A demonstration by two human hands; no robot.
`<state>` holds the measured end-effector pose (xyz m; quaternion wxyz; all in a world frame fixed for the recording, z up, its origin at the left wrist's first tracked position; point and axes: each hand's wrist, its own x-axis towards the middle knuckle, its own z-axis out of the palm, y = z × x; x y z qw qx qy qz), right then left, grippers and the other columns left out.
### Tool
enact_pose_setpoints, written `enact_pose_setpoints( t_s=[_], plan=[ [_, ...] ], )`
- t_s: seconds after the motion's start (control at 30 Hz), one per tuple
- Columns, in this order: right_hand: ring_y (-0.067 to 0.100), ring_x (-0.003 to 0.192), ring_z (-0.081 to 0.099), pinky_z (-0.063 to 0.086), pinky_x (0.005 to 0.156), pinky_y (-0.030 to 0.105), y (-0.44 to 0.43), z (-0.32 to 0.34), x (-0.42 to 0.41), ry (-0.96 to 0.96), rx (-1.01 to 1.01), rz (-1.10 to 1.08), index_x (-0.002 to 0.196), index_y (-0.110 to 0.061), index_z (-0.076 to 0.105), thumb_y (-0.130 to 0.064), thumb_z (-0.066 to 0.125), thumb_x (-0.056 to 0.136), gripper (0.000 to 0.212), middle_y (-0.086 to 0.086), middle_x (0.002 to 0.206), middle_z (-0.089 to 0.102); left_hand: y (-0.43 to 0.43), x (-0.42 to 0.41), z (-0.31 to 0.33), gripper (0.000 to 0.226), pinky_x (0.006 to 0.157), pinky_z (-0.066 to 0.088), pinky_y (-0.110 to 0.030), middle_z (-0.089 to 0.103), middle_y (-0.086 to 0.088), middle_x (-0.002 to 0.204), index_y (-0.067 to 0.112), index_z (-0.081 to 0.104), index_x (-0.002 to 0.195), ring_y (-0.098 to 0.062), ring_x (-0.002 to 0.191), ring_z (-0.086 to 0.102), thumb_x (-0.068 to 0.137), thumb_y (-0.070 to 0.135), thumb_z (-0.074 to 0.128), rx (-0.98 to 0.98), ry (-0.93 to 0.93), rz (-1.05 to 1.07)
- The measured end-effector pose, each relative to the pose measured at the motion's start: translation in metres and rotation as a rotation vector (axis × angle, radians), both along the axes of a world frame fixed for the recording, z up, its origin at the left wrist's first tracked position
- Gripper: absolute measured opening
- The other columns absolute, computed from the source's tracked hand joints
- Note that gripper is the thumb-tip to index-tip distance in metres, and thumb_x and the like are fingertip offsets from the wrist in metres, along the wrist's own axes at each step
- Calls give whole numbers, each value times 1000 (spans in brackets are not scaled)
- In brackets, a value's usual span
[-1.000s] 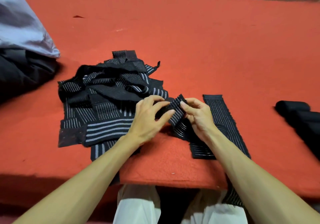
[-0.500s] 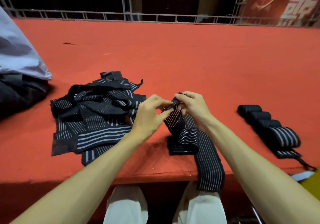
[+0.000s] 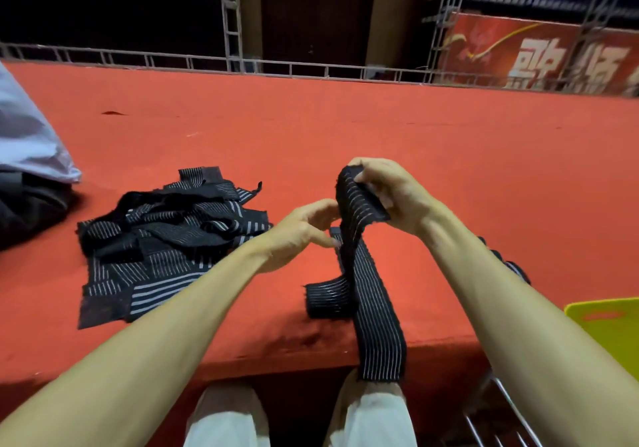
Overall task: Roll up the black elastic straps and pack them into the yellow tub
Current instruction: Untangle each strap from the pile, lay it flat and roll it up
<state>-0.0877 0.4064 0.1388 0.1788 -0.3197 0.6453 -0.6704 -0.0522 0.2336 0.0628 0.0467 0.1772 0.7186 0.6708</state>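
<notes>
Because these straps are soft, light and stretchy, they flop and bend, so I think the best place to take one is at its end, flat between thumb and fingers. On the left, a pile of loose straps (image 3: 166, 235) lies on the red surface (image 3: 345, 128). Next, the left hand (image 3: 301, 232) is curled, with its fingertips (image 3: 330, 242) at the edge of one strap (image 3: 359, 204); I cannot tell if it pinches it. That strap hangs down over the front edge of the surface. The right hand (image 3: 390, 197) holds its top end up, fingers wrapped round it. Far right, only a corner of the yellow tub (image 3: 608, 325) shows.
</notes>
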Motion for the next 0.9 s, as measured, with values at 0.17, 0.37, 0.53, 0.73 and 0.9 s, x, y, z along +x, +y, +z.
enact_pose_setpoints(
  t_s=[0.17,0.37,0.53,0.73,0.9],
  plan=[
    [15,57,52,42,50,24,2,13,-3,21,10,-9,79,-10,52,-12,51,75,4,7,70,53,-5,9,10,25,87,48,-30,69,-5,100,8,62,102,-13,93,64,80,-3,70,-27,-6,88],
    [16,73,64,50,63,25,3,14,-9,70,16,-167,101,-7,66,-7,66,88,13,6,86,68,-13,30,15,23,69,49,-25,68,-7,107,6,64,113,-20,94,63,94,19,59,-262,-134,-16],
    [13,72,66,54,68,28,-6,4,-20,49,-94,-320,98,-5,68,-10,72,84,15,6,88,70,-12,41,27,26,81,55,-29,69,-8,108,6,64,109,-19,97,66,86,19,63,-14,-217,-26],
    [12,68,63,52,65,29,-13,-18,-39,56,-27,-375,90,-9,69,-16,72,86,9,6,83,68,-8,32,11,28,93,49,-45,65,-6,108,3,58,117,-21,98,61,94,19,58,-98,-262,-21],
    [6,62,50,39,53,21,-17,-57,-63,344,498,-353,82,-16,58,-35,63,93,23,-3,74,58,-5,17,-41,17,60,50,-25,67,3,93,16,59,113,-10,72,62,101,22,50,-225,-381,-27]
  ],
)
